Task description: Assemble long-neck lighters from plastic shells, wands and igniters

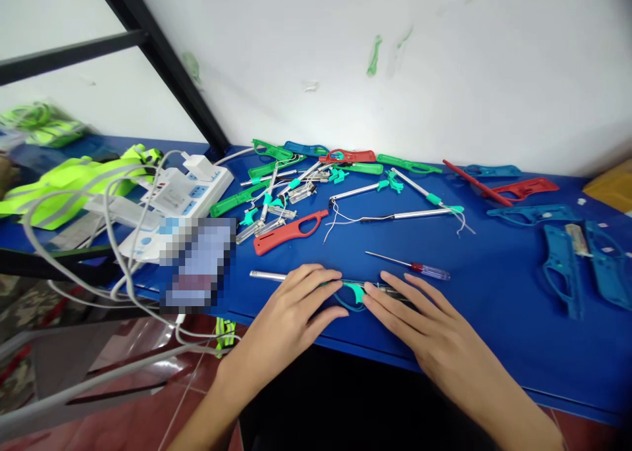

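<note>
A lighter assembly with a teal trigger [354,293] lies at the table's front edge, its metal tube [266,276] sticking out to the left. My left hand [296,306] rests over the tube side, fingers together on top and thumb apart below, pressing on the assembly. Over its right part lies my right hand [419,313], with fingers spread flat on the assembly. What lies under both palms is hidden. Just beyond my right hand is a screwdriver [429,270] with a clear and red handle. A red handle shell [291,232] lies behind my left hand.
Metal tubes, wires and green shells [237,199] are heaped at the back. Blue shells [563,270] lie at the right. On the left are a white power strip [210,197] with cables, a blurred-out phone [197,266] and yellow vests [74,181]. A wall [345,56] stands behind.
</note>
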`<state>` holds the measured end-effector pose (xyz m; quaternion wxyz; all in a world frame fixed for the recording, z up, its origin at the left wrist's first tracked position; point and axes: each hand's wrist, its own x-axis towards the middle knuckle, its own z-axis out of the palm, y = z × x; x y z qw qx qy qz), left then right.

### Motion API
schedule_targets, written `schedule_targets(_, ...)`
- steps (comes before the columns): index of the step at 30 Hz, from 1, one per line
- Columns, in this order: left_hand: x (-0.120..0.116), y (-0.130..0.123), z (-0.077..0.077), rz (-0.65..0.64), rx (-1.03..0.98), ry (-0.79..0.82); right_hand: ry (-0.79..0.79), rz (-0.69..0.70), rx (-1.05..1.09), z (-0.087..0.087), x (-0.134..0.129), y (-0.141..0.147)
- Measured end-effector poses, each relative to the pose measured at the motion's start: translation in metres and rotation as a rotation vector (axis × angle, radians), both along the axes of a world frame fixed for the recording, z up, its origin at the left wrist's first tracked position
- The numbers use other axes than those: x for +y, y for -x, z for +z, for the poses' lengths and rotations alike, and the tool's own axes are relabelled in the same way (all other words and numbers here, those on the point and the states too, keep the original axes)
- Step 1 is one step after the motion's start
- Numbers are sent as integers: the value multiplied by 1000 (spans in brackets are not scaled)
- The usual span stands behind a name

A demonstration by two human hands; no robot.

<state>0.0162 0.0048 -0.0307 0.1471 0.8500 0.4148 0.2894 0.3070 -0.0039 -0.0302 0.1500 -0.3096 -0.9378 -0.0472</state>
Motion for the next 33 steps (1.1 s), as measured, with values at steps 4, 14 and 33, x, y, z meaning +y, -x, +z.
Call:
schedule_targets(4,5,2,2,-10,-59,90,31,-11,6,-2,0,-1)
schedule_targets(14,6,0,-1,63,-67,25,69,-16,129,3,4,5)
schedule_targets(33,8,10,-6,72,-24,-42,25,-57,143,10,10,16)
